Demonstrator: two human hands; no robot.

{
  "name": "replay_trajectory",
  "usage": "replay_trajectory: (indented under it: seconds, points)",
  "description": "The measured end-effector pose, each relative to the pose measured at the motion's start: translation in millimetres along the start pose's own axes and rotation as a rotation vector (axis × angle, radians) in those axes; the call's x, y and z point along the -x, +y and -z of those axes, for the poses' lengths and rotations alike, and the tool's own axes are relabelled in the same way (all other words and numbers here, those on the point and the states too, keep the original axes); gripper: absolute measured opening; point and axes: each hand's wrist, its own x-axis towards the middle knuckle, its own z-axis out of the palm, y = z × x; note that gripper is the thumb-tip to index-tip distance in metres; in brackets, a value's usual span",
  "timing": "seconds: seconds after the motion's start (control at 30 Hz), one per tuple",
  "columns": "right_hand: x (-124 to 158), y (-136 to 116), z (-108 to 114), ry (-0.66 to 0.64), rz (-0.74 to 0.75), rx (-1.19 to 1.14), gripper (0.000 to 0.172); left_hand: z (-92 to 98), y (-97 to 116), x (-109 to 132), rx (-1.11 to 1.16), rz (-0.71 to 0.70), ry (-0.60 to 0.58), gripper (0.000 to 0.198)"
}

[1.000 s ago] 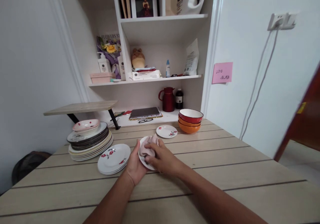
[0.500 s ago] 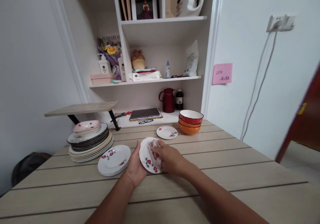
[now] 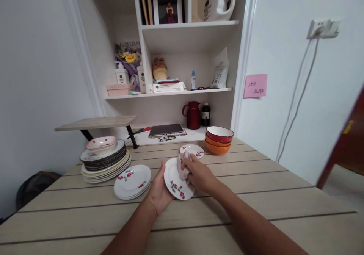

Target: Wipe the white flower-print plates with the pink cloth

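Note:
A small white plate [image 3: 174, 179] with red flowers is tilted in my left hand [image 3: 161, 191], which grips its left rim with the thumb up and the other fingers hidden beneath. My right hand [image 3: 200, 174] is closed on a pale pink cloth [image 3: 182, 168] and presses it against the plate's upper right part. Left of my left hand lies a short stack of matching flowered plates [image 3: 132, 182]. Beyond my right hand, another flowered plate [image 3: 196, 149] rests on the table, partly covered by the hand and cloth.
A tall stack of plates [image 3: 109, 166] topped by a pinkish bowl [image 3: 101, 143] stands at the left, near a small raised wooden shelf [image 3: 96, 122]. Stacked red and orange bowls [image 3: 218, 141] sit at the back right. Behind are a laptop [image 3: 166, 129], glasses [image 3: 167, 138] and a red jug [image 3: 193, 115].
My right hand has moved the cloth up and to the right over the plate, toward its upper rim. The held plate and both hands now appear slightly farther right.

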Motion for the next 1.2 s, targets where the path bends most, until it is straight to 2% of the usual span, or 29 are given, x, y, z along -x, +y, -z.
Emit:
replay_trajectory:
  seconds: [0.13,0.23,0.3,0.37,0.43,0.57,0.7,0.77,0.87,0.93,1.03,1.2]
  points:
    - [12,-7,9,-0.171,0.109,0.057,0.032,2.8,3,1,0.003,-0.008,0.022,0.057]
    - [20,-18,11,-0.246,0.244,-0.004,0.03,4.4,5,1,-0.004,-0.002,0.053,0.058]
    - [20,-25,9,-0.227,0.313,-0.115,0.032,3.8,6,1,0.0,0.011,0.054,0.056]
    - [16,-28,3,-0.152,0.328,-0.24,0.036,1.9,5,0,0.007,0.032,0.04,0.053]
    - [10,-26,-3,-0.054,0.261,-0.297,0.04,0.0,3,0,0.013,0.033,0.022,0.05]
    - [-3,-7,-9,0.055,0.032,-0.191,0.039,-0.3,0,-1,0.002,0.023,0.001,0.052]
    - [-3,9,-3,0.026,-0.08,-0.045,0.035,1.6,1,-1,-0.004,0.02,0.016,0.058]
    - [1,9,1,-0.067,-0.039,-0.004,0.033,1.9,3,0,0.004,-0.007,0.021,0.058]
    - [10,-2,6,-0.203,0.123,-0.023,0.029,2.0,6,0,0.018,-0.038,0.021,0.057]
    - [14,-13,7,-0.233,0.237,-0.083,0.029,2.8,7,1,0.019,-0.029,0.024,0.058]
    - [16,-27,4,-0.167,0.306,-0.182,0.034,4.3,7,0,0.023,0.029,0.006,0.056]
    - [6,-23,0,0.029,0.162,-0.148,0.041,2.1,1,-1,0.031,0.063,-0.029,0.052]
